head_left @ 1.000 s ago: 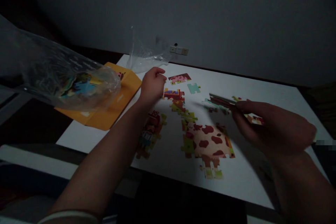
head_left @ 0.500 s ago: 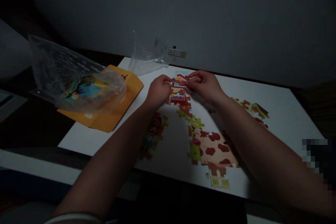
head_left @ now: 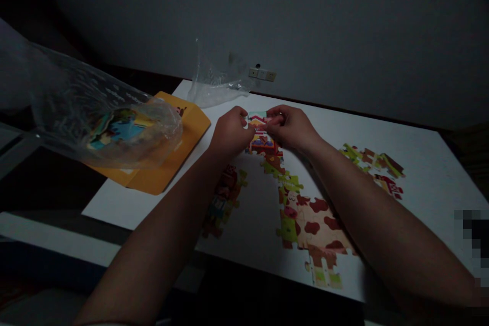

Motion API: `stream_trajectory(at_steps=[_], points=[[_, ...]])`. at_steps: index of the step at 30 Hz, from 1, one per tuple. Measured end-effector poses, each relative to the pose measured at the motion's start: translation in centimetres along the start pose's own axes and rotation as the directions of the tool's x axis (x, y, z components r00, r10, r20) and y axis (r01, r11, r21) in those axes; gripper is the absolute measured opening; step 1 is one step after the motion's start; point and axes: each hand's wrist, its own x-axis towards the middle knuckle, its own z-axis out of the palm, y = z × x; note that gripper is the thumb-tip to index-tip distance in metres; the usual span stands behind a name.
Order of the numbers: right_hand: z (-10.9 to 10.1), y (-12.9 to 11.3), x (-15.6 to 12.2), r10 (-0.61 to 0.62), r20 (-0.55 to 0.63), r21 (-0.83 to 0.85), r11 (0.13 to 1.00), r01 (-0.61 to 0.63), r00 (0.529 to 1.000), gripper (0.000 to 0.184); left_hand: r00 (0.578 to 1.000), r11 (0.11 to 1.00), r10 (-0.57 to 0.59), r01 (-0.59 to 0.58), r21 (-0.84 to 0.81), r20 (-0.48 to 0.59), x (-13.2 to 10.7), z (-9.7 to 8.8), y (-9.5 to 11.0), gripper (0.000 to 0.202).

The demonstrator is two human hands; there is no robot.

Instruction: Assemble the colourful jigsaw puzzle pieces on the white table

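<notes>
My left hand and my right hand pinch opposite sides of a puzzle piece with a red-edged roof on it. It lies up against a puzzle section showing a red and yellow house front. Whether the two are locked together I cannot tell. From there joined pieces run down to a large spotted cow section. Below my left wrist lies a separate strip of joined pieces, partly hidden by the forearm. My fingertips cover the side edges of the roof piece.
Several loose pieces lie to the right of my right forearm on the white table. At the left, a clear plastic bag with pieces inside rests on an orange card folder. Another clear bag stands by the wall.
Both hands have brought the roof piece slightly nearer, closing it up to the house section below. The view has shifted a little.
</notes>
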Motion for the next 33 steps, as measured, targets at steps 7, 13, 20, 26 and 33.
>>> stream_trajectory(at_steps=[7, 13, 20, 26, 33], points=[[-0.5, 0.3, 0.5, 0.016, -0.054, 0.041, 0.999, -0.014, 0.998, 0.034, 0.999, 0.999, -0.025, 0.025, 0.024, 0.021, 0.0, -0.2, 0.4, 0.024], [-2.1, -0.4, 0.6, -0.021, -0.029, -0.202, 0.979, 0.014, 0.999, 0.033, 0.995, 0.999, 0.049, -0.051, 0.02, 0.089, -0.2, -0.1, 0.4, 0.03], [-2.5, -0.7, 0.3, -0.094, 0.015, -0.433, 0.897, 0.091, 0.995, 0.036, 0.983, 0.993, 0.097, -0.105, 0.046, 0.154, -0.2, 0.1, 0.1, 0.026], [-2.4, -0.5, 0.3, -0.091, 0.027, -0.452, 0.887, 0.094, 0.995, 0.039, 0.983, 0.994, 0.088, -0.098, 0.052, 0.163, -0.2, 0.2, 0.0, 0.021], [-3.3, -0.2, 0.8, -0.045, 0.031, -0.345, 0.937, 0.053, 0.998, 0.037, 0.977, 0.989, 0.115, -0.131, 0.074, 0.181, -0.4, 0.2, 0.4, 0.023]])
